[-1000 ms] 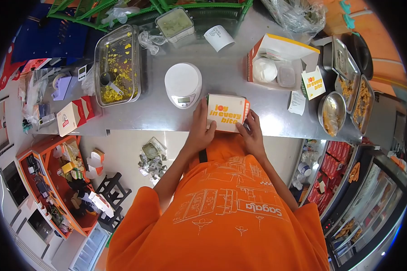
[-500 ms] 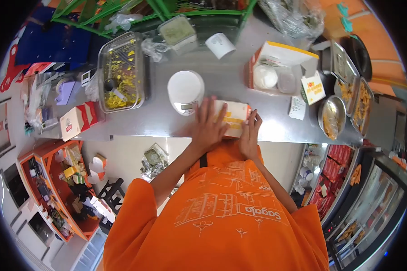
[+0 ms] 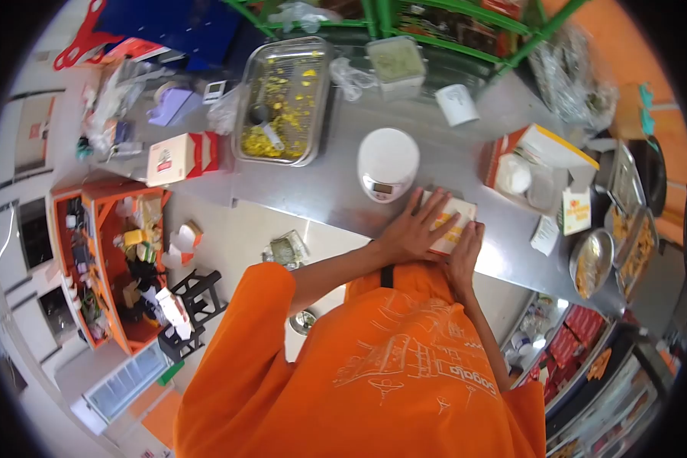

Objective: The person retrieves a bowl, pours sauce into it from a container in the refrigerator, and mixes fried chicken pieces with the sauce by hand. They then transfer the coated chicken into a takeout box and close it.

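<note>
A small white cardboard box [image 3: 449, 221] with yellow print lies at the table's front edge, close to my body. My left hand [image 3: 414, 230] rests flat across the box's top and left side, fingers stretched and apart. Around the lower right edge of the box, my right hand [image 3: 464, 256] grips with bent fingers; part of that side is hidden. Just left of and behind the box stands a white kitchen scale [image 3: 388, 160] with a small display and nothing on its plate.
A glass tray [image 3: 286, 103] holds yellow bits and a dark scoop. An open box [image 3: 538, 172] with white containers, a steel bowl [image 3: 591, 263] and trays stand right. A red-and-white carton [image 3: 177, 159] sits left. Behind are a lidded tub [image 3: 397, 61], white cup [image 3: 457, 104] and green rack [image 3: 466, 34].
The view has swung left, so the table things appear shifted right and tilted. Both hands stay on the box, and the left hand now covers more of its top.
</note>
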Motion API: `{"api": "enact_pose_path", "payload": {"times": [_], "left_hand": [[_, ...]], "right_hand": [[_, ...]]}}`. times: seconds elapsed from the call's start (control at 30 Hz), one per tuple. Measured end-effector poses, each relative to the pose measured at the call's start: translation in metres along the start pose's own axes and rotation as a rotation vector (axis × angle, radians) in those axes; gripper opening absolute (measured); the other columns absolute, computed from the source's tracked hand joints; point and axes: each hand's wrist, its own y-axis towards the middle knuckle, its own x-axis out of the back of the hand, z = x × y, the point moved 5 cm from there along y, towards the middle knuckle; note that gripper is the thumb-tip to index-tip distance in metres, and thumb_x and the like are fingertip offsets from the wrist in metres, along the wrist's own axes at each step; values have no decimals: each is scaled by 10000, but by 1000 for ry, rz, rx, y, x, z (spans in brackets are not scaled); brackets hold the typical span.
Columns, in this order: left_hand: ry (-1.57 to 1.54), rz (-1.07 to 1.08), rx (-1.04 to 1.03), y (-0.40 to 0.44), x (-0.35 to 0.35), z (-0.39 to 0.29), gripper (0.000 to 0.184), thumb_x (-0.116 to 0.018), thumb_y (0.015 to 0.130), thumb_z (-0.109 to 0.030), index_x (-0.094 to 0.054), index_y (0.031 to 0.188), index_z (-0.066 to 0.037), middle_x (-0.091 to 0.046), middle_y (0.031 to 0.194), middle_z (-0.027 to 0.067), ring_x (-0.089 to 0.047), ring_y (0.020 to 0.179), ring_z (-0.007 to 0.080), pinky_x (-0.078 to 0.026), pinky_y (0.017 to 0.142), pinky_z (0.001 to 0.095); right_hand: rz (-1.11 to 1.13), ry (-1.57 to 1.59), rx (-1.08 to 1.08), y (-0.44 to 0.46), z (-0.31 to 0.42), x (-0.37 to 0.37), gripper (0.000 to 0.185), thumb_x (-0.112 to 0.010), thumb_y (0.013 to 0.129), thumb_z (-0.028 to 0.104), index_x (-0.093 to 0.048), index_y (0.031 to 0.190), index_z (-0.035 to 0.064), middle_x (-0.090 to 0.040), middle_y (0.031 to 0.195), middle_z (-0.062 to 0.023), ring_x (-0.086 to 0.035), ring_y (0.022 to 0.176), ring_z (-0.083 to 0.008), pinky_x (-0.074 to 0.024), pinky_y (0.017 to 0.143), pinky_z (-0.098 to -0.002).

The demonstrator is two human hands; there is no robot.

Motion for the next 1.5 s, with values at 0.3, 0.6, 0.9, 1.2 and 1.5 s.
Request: {"api": "enact_pose_path", "payload": {"times": [0.3, 0.6, 0.9, 1.2, 1.5], "left_hand": [[-46, 74, -7, 2, -8, 2, 911, -555, 826, -658, -362, 1510, -88, -251, 1556, 293, -210, 1463, 453, -113, 1140, 694], [-9, 24, -4, 4, -11, -2, 867, -611, 820, -650, -405, 1502, -155, -256, 1547, 278, -219, 1454, 441, -87, 1125, 714], [6, 158, -48, 25, -2, -4, 1011, -698, 722, -648, -333, 1536, -173, -209, 1579, 242, -181, 1474, 421, -6, 1063, 798], [82, 193, -44, 25, -6, -6, 1037, -682, 724, -688, -325, 1535, -149, -245, 1548, 229, -254, 1417, 422, -52, 1102, 737], [205, 189, 149, 23, 0, -3, 987, -702, 753, -635, -308, 1550, -206, -203, 1527, 284, -203, 1415, 474, -64, 1092, 736]], "right_hand": [[13, -59, 52, -6, 32, 1, 498, -257, 1086, 276, -408, 1395, -83, -435, 1138, -193, -499, 1063, -298, -426, 955, -369], [12, -231, 158, 4, 7, 6, 516, -290, 1084, 300, -433, 1403, -79, -419, 1128, -219, -467, 1023, -335, -399, 959, -409], [2, -337, 172, 5, 10, 8, 502, -315, 1078, 343, -523, 1382, 3, -454, 1165, -133, -415, 1093, -274, -279, 990, -415], [56, -344, 191, 8, 5, 14, 487, -344, 1069, 338, -609, 1262, -21, -450, 1187, -140, -409, 1119, -296, -294, 990, -415], [63, -46, 206, 2, 7, 92, 445, -524, 1012, 302, -605, 1228, -78, -602, 974, -169, -592, 831, -264, -482, 795, -340]]}}
